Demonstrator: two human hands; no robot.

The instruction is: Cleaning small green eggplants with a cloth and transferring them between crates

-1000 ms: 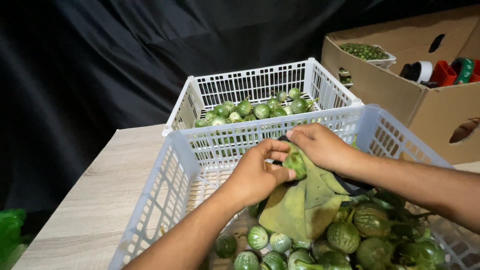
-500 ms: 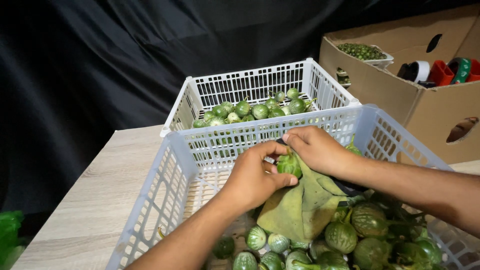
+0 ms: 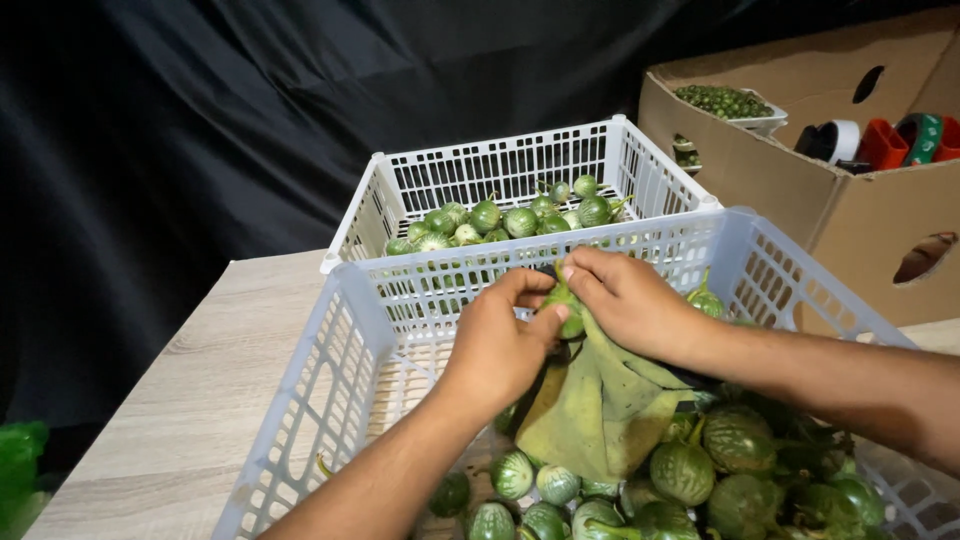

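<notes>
It looks like a produce sorting station. White plastic baskets (image 3: 480, 180) of small green eggplants (image 3: 520, 220) sit on a wooden table (image 3: 200, 400). A cardboard box (image 3: 800, 170) stands against a black cloth backdrop (image 3: 200, 120).

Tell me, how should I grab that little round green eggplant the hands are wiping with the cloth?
Pinch the small green eggplant across its round middle, coming from above. Its sides are what the left hand and right hand close on, while the olive cloth hangs below it.
</notes>
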